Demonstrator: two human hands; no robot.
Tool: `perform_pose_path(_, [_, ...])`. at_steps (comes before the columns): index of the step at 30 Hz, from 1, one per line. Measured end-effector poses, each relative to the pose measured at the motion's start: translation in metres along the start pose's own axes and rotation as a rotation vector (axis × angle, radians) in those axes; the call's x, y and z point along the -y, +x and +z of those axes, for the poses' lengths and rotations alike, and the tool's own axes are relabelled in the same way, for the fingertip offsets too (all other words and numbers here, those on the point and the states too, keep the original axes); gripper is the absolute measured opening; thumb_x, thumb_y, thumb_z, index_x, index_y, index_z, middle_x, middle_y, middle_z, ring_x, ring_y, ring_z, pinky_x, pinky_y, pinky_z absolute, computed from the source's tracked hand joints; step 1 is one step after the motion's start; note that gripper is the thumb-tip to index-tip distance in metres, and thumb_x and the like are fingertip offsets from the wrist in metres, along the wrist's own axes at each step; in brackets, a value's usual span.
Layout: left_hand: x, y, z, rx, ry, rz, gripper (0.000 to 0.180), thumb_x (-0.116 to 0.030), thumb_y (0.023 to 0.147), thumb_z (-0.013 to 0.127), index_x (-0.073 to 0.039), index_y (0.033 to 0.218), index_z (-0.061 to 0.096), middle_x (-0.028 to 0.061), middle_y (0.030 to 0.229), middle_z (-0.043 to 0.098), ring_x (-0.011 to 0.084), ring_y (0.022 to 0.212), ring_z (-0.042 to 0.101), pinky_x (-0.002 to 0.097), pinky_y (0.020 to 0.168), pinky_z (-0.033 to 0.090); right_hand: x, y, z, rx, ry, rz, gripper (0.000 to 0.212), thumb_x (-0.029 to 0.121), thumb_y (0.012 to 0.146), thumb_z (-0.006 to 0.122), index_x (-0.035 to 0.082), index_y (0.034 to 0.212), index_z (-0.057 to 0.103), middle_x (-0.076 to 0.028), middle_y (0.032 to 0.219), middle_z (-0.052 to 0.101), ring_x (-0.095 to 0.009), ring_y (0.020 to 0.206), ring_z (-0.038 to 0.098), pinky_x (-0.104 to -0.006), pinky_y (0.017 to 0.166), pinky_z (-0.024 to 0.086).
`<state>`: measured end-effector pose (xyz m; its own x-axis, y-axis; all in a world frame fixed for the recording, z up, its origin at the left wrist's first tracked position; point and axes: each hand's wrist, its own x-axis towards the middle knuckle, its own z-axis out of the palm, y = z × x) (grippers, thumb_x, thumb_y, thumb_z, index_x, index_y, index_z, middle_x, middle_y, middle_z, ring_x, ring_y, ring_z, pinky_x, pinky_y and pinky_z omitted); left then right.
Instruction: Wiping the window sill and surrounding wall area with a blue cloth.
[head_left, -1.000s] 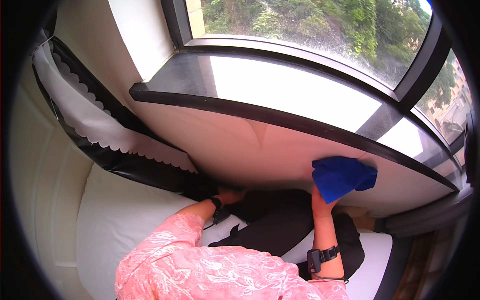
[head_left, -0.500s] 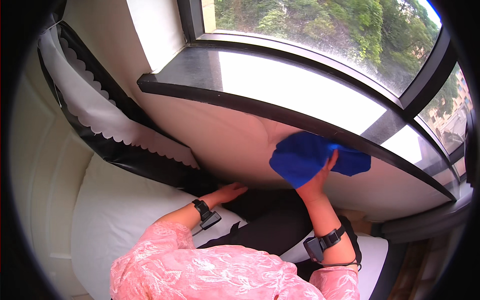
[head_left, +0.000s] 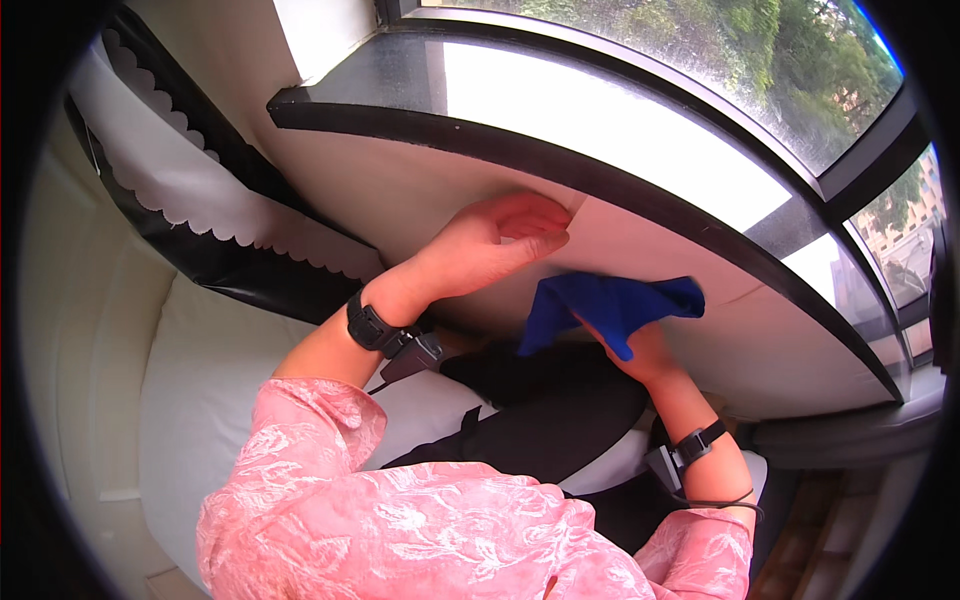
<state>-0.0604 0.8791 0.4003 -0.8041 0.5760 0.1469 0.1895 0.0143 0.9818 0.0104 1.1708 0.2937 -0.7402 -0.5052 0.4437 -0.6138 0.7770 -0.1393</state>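
Left hand: empty, partly open, thumb apart from fingers, at the wall; contact cannot be confirmed. Right hand: gripping a blue cloth, which drapes over its fingers, below the windowsill.

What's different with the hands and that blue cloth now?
The bare left hand rose from low by the bed to up near the pale wall, and it's empty. The right hand carried the soft blue cloth leftward, and the cloth is now lower beneath the dark, shiny windowsill than half a second ago. The right hand still holds the cloth.
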Motion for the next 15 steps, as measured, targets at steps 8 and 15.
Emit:
perform_pose_path(8, [0.022,0.017,0.007,0.005,-0.122,0.071,0.034,-0.016,0.101,0.067,0.002,0.130,0.064,0.0090,0.116,0.072,0.0174,0.110,0.068,0.0322,0.098,0.052,-0.043,-0.020,0.111,0.445,-0.224,-0.377,0.028,0.014,0.092,0.055,0.018,0.110,0.076,0.000,0.117,0.072,-0.019,0.113,0.068,-0.0347,0.100,0.055])
perform_pose_path(15, [0.024,0.002,0.004,-0.196,-0.003,0.170,0.027,-0.018,0.104,0.064,0.000,0.125,0.062,0.0094,0.115,0.072,0.0198,0.108,0.069,0.0337,0.096,0.051,0.016,0.050,0.104,0.037,-0.098,-0.303,0.018,0.015,0.088,0.059,0.019,0.095,0.075,0.002,0.095,0.073,-0.018,0.095,0.073,-0.0343,0.081,0.060])
